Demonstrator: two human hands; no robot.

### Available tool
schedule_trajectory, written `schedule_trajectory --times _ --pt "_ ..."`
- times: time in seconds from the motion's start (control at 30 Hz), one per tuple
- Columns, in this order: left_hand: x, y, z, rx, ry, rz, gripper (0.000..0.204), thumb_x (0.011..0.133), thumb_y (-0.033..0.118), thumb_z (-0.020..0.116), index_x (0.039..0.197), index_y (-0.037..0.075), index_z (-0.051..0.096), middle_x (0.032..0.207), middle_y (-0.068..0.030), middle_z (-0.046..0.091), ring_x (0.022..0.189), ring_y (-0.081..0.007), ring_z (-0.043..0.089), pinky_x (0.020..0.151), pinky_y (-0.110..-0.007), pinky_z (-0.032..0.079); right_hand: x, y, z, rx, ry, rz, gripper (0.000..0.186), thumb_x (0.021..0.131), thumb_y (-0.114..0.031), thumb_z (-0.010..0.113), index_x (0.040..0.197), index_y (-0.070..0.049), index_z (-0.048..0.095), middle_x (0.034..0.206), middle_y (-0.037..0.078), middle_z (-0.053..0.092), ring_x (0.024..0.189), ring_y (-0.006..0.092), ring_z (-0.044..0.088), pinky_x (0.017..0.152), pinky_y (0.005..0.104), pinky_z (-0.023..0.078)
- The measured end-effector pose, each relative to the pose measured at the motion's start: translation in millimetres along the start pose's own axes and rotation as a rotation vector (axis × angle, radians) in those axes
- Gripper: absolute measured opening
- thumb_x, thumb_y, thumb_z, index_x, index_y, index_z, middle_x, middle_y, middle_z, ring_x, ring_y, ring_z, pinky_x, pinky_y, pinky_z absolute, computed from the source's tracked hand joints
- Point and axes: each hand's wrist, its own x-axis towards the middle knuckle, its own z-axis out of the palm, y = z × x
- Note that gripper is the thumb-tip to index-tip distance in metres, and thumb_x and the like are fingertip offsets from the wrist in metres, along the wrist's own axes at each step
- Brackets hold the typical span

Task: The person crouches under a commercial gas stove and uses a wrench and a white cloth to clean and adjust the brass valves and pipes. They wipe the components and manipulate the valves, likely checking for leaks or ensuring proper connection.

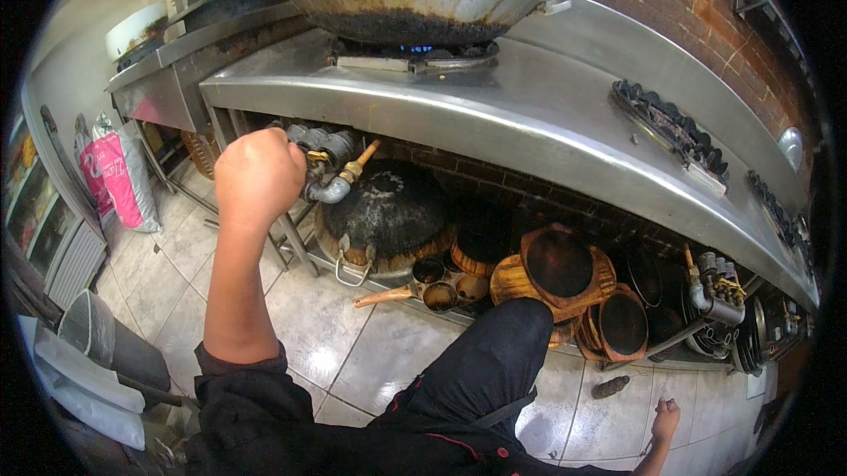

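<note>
My left hand (258, 172) is raised in a closed fist beside the gas valves and pipe fittings (328, 154) under the stove's front edge. The back of the hand hides what its fingers grip, if anything. Above it on the steel stove (547, 97), a large wide wok (415, 7) sits over a burner (415, 54) with a blue flame. Down at the lower right, my right hand (666, 420) is small in view and closed. A small dark bit shows at its fingers, too small to name.
Beneath the stove lie an upturned blackened wok (384, 202), a multi-cup pan (437, 286) and wooden boards with black plates (560, 264). Two more burners (670, 127) sit to the right. A grey bin (115, 344) and pink-and-white sacks (123, 176) stand at left.
</note>
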Motion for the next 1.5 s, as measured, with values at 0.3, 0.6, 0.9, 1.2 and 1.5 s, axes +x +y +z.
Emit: schedule_trajectory --times 0.3,0.6,0.9,1.2,1.5 --pt "-5 0 2 -0.023 -0.020 -0.048 0.029 0.082 0.028 0.055 0.071 0.002 0.061 0.073 -0.0219 0.062 0.074 -0.0401 0.061 0.069 -0.048 0.048 -7 -41 -5 -0.057 -0.061 -0.005 0.031 0.089 -0.018 0.057 0.067 0.001 0.047 0.058 0.006 0.047 0.055 0.0166 0.041 0.052 0.0339 0.035" --pt "-16 0 -9 -0.097 0.274 -0.069 0.033 0.086 0.033 0.060 0.070 0.004 0.056 0.067 -0.0185 0.057 0.063 -0.0387 0.055 0.059 -0.044 0.043 -9 -21 -8 -0.099 0.022 -0.025 0.029 0.086 -0.020 0.058 0.067 0.000 0.050 0.059 0.004 0.050 0.058 0.0159 0.045 0.057 0.0341 0.037" --pt "-47 145 -11 -1.687 -0.353 0.980 0.031 0.077 0.033 0.068 0.064 0.006 0.060 0.057 -0.0017 0.051 0.047 -0.0119 0.043 0.046 -0.026 0.030 -19 -94 -99 -0.100 0.084 0.098 0.032 0.088 -0.027 0.053 0.083 0.004 0.060 0.077 0.018 0.061 0.071 0.0287 0.056 0.067 0.0383 0.043" --pt "-186 437 60 -1.764 -1.352 0.537 0.020 0.089 0.017 0.061 0.100 0.000 0.063 0.075 -0.0037 0.061 0.061 -0.0100 0.055 0.053 -0.023 0.044 -52 -103 -71 -0.170 -0.062 -0.051 0.040 0.086 -0.034 0.059 0.072 0.004 0.057 0.065 0.023 0.057 0.061 0.0347 0.057 0.062 0.0430 0.045" --pt "-212 528 45 -2.794 -1.450 0.319 0.064 0.078 0.055 0.061 0.114 0.002 0.059 0.100 -0.0102 0.063 0.091 -0.0203 0.058 0.067 -0.030 0.045 -37 -74 -83 -0.080 -0.154 0.015 0.041 0.088 -0.037 0.056 0.078 0.003 0.060 0.073 0.023 0.060 0.071 0.0384 0.059 0.067 0.0438 0.047"
